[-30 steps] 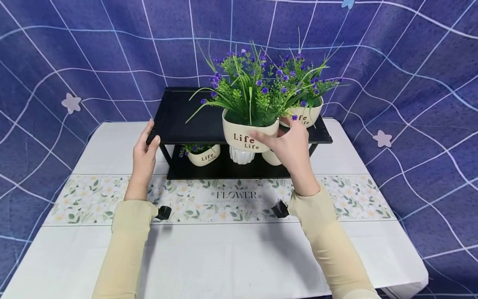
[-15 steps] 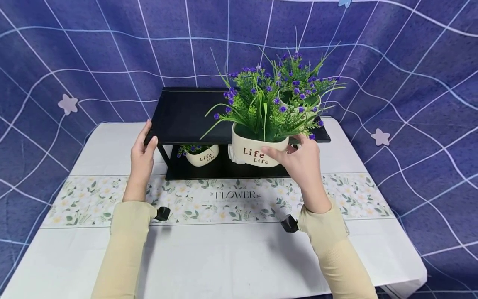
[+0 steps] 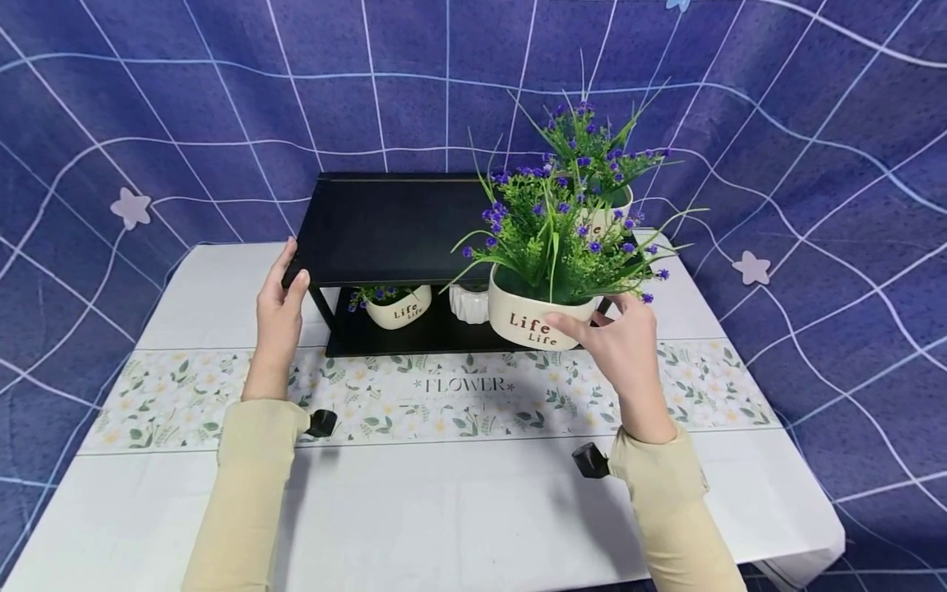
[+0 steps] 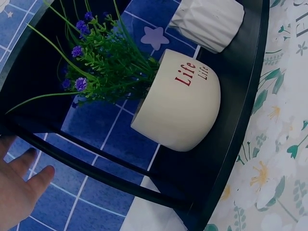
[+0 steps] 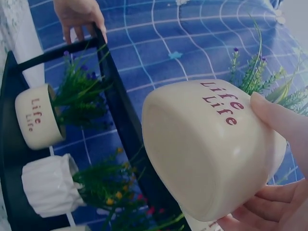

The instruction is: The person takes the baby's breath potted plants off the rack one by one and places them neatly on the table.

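Thumb in front and fingers behind, my right hand grips a cream flowerpot marked "Life Life". Green grass and small purple flowers fill it. It is held in front of the right half of a black two-tier shelf, its underside facing the right wrist view. At the shelf's upper left corner rests my left hand, with loosely extended fingers beside the side frame in the left wrist view. A similar flowerpot stands at the right end of the top tier, partly hidden by the held plant.
The lower tier bears another cream flowerpot at the left and a white ribbed pot beside it. A floral runner crosses the white tablecloth. Behind hangs a blue gridded curtain.
My right hand has carried the flowerpot right, down and toward me, away from over the top tier. More of the white ribbed pot shows. My left hand stays at the shelf's corner.
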### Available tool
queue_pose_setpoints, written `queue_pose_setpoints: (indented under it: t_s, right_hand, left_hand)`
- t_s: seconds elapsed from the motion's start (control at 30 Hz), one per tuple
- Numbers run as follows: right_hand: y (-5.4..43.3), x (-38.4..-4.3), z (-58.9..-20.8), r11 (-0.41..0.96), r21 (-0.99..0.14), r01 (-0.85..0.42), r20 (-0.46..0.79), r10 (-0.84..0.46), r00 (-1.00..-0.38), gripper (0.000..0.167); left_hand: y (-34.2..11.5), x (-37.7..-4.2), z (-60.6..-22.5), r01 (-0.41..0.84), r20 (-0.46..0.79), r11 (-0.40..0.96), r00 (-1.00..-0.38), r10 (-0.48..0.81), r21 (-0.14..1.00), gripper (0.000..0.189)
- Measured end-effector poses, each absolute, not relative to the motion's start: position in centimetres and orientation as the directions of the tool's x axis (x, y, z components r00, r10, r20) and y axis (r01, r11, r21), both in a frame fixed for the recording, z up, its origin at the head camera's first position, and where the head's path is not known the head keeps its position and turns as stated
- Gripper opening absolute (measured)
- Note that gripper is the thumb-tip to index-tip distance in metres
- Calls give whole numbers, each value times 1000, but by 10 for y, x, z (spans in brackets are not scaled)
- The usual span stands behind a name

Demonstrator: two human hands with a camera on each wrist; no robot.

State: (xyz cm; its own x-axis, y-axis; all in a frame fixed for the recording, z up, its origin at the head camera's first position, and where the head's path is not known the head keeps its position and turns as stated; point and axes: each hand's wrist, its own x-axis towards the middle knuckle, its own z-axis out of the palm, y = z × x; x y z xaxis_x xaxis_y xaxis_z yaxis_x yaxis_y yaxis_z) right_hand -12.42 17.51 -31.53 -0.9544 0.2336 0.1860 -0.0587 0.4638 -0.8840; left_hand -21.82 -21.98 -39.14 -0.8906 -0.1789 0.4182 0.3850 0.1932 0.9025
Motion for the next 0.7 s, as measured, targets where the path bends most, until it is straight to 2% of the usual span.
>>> queue_pose_setpoints:
  t_s: [0.27,0.7]
  right_hand:
    - [190,-118,-321,420,-907,-13,138,268,-953,79]
    - [218,-108,-322,380,-923,65,99,397,-912,76]
  left_hand:
    - [-214,-209,-379,363,398,201,-900,-178,910,50]
    - [-207,-199,-366,352,388,205,-905,-176,913,51]
